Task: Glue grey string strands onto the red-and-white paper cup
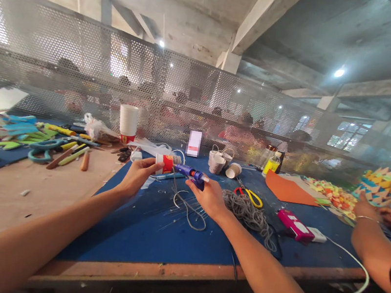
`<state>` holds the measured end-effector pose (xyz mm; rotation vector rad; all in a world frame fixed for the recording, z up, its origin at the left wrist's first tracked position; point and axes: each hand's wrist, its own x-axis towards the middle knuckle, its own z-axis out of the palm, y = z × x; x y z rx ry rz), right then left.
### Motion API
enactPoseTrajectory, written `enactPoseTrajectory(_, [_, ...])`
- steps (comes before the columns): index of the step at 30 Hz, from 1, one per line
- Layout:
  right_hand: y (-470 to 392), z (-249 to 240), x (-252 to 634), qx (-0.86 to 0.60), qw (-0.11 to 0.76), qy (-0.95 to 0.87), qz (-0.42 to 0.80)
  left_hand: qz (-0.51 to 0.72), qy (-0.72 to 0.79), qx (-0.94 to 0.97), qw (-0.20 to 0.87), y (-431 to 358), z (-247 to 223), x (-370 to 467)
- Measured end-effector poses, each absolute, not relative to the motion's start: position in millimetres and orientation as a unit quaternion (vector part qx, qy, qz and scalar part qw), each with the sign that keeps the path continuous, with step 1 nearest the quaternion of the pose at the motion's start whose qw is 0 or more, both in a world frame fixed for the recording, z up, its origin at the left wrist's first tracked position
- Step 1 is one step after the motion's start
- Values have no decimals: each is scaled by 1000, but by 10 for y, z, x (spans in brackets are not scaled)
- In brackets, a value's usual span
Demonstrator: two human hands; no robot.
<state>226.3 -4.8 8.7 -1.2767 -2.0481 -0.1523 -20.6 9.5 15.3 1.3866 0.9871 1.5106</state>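
Observation:
My left hand (142, 173) is closed around a small red and white paper cup (167, 164), tilted on its side. In my right hand (210, 196) is a blue glue gun (190, 172), its front end pointing left at the cup and close to it; whether the two touch I cannot tell. A thin grey cord (190, 215) loops on the blue mat (129, 235) below my hands. Just right of my right hand lies a tangled heap of grey cord (249, 213).
Behind stand a stack of paper cups (128, 120), a phone (194, 143) and several cord-wrapped cups (217, 164). Yellow-handled scissors (254, 198), a magenta box (294, 225) and orange paper (290, 189) lie right. Another person's arm (370, 233) works at the far right. Tools (68, 153) lie left.

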Motion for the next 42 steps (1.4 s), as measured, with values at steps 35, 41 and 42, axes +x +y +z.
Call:
enactPoseTrajectory(35, [-20,76,2292,-490,371,-787,-61,587,394,574,414,-17,242,-141])
enactPoseTrajectory(41, [-34,93,2286,-495,366,-786,-58,581,404,586,395,-42,271,-121])
enactPoseTrajectory(42, [-36,97,2285,-496,365,-786,-58,580,403,588,395,-39,267,-120])
